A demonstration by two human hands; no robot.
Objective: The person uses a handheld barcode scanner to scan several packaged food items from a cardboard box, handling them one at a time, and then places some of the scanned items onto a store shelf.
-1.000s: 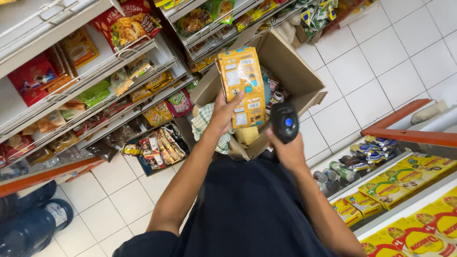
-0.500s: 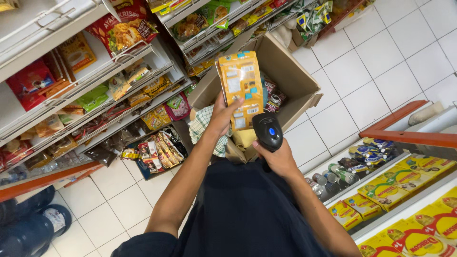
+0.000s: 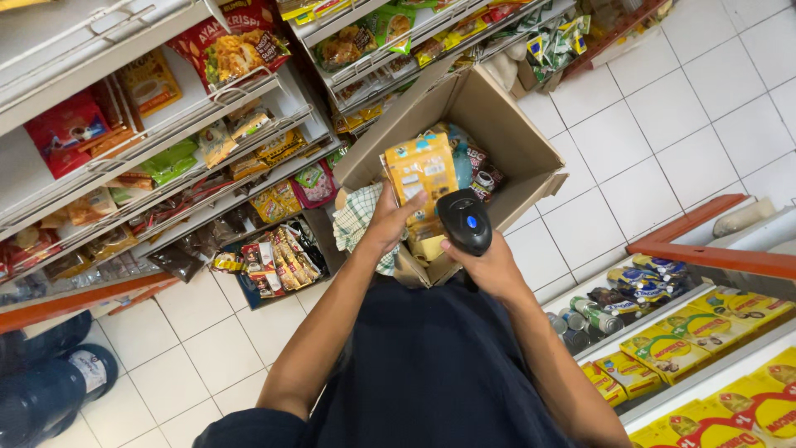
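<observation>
My left hand [image 3: 388, 222] holds a yellow-orange packet [image 3: 420, 173] upright over an open cardboard box [image 3: 497, 124]. My right hand [image 3: 489, 261] grips a black handheld scanner [image 3: 465, 220] with a blue button, its head close to the lower edge of the packet. The box stands on the tiled floor and holds more packets and small jars. A green checked cloth [image 3: 356, 217] lies at the box's near left corner, partly behind my left wrist.
Wire shelves [image 3: 166, 141] packed with snack bags and sachets run along the left and top. A lower shelf with yellow boxes [image 3: 705, 365] and small cans sits at right, edged by an orange rail [image 3: 705, 249]. Another person's dark shoes [image 3: 50, 390] show at bottom left.
The packet has dropped lower over the box, and the scanner has moved left and in beneath it, closer to the packet.
</observation>
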